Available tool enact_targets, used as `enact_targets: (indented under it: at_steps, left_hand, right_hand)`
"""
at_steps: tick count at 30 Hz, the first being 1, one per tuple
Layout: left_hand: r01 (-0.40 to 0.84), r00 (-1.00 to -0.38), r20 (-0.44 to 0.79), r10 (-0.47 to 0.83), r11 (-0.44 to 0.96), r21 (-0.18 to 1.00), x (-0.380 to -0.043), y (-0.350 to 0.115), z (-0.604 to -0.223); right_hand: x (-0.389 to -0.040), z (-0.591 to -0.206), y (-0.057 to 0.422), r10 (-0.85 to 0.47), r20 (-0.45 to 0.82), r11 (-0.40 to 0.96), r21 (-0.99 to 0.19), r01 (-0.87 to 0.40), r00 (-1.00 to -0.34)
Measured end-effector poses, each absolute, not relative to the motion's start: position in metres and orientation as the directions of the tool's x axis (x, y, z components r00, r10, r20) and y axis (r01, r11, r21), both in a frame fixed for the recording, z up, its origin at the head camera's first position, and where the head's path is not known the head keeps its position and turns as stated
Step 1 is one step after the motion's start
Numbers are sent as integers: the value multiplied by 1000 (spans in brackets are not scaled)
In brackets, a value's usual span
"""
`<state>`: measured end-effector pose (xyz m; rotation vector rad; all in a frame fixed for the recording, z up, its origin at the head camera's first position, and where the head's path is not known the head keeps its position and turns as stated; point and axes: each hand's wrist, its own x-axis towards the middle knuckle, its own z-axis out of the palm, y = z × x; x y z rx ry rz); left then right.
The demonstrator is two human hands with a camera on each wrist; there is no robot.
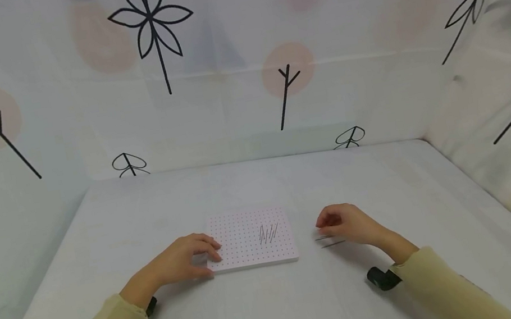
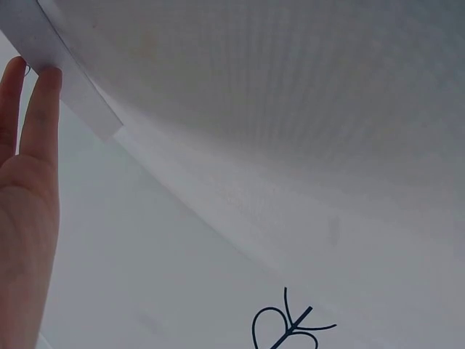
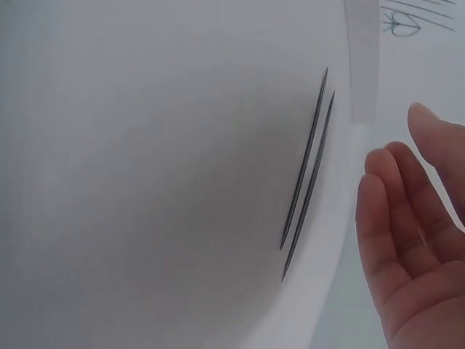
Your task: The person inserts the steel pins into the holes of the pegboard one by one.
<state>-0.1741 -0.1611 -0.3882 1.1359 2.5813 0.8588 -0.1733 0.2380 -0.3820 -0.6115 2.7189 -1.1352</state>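
A white board dotted with small holes (image 1: 231,252) lies flat on the table. Several thin dark sticks (image 1: 268,233) stand in its right half. My left hand (image 1: 186,258) rests on the board's left edge, its thumb near the front corner; in the left wrist view two straight fingers (image 2: 43,109) touch the board's side. Right of the board, my right hand (image 1: 349,223) hovers over two dark, pointed metal sticks (image 3: 305,160) lying side by side. Its fingers are gently bent, the thumb apart from them in the right wrist view, and nothing shows between them.
A white cloth covers the table (image 1: 272,310). Behind and at both sides hang pale cloth walls (image 1: 237,111) printed with black plant drawings and pink spots. Small black devices (image 1: 383,278) sit at both wrists, under the sleeves.
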Motion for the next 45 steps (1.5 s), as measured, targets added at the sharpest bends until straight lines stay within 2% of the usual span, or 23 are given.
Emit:
enact_targets:
  at_steps: [13,19,30,45]
  left_hand:
    - [616,-688,64,723,535,578,-174,-161,-390]
    - [656,-664,111,739,505,561,-174,-162,-391]
    - [604,-693,50,719,542,584,-174,-162,-389]
    - [609,-688,57,723,533,587,-174,-161,-387]
  right_hand:
    - [-181,-386,258,-486,-32,684,-635,-358,-873]
    - [-182,-390,262,-497,-78,679,-655,-332,-864]
    - [-186,-393,261,-469,-165,698,-671,-250,-867]
    - [-184,-393,260,-490,-160,687,-676,-266,-857]
